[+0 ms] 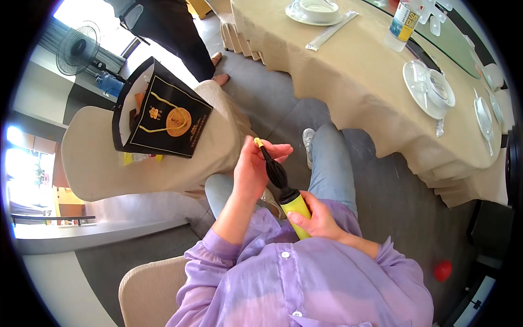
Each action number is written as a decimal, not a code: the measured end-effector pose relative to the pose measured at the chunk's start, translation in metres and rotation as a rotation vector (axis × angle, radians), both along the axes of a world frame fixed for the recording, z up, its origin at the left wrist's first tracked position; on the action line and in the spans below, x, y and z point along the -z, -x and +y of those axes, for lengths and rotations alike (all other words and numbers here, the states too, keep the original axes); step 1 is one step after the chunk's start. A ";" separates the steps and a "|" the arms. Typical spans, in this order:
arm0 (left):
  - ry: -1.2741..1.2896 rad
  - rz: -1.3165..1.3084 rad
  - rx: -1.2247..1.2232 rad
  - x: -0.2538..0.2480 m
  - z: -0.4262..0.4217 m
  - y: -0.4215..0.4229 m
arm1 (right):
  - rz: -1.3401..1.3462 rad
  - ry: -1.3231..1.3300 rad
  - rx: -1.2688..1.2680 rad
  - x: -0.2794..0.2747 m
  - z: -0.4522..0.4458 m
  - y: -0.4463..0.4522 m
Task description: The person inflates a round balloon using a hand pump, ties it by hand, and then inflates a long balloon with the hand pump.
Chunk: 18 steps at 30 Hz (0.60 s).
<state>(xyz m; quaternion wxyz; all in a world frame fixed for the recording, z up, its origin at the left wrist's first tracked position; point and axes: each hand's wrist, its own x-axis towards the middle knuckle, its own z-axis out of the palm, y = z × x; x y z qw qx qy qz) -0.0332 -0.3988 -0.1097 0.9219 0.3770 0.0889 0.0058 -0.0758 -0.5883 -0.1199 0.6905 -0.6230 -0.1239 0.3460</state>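
Held above the lap of a seated person in a purple shirt (pixel 261 272), a yellow-and-black hand pump (pixel 296 208) rests in the closed grip of the right hand (pixel 316 219); the left hand (pixel 251 171), fingers partly extended, holds a small yellow piece (pixel 258 143) at the nozzle. Beyond, dishes (pixel 434 92) sit near the worktop's (pixel 354 68) draped edge.

Bag (pixel 171 117): black, on chair (pixel 103 163), left of grip (pixel 316 219)
Fan (pixel 79 46): farther left, past bag
Table (pixel 348 71): cloth-covered, ahead-right of grip
Bottle (pixel 403 24): on table
Person (pixel 177 30): standing, ahead-left
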 end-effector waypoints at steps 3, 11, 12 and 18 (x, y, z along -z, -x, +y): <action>-0.181 -0.061 0.024 -0.002 0.006 -0.004 | -0.064 0.012 0.003 -0.001 0.004 0.001; -0.006 -0.010 0.114 -0.010 -0.013 -0.001 | 0.195 -0.165 -0.048 0.016 -0.002 0.011; -0.004 -0.021 0.168 -0.012 -0.016 0.002 | 0.195 -0.164 -0.051 0.014 -0.003 0.011; 0.002 0.068 0.172 -0.021 -0.011 0.001 | 0.346 -0.210 -0.109 0.002 -0.005 0.009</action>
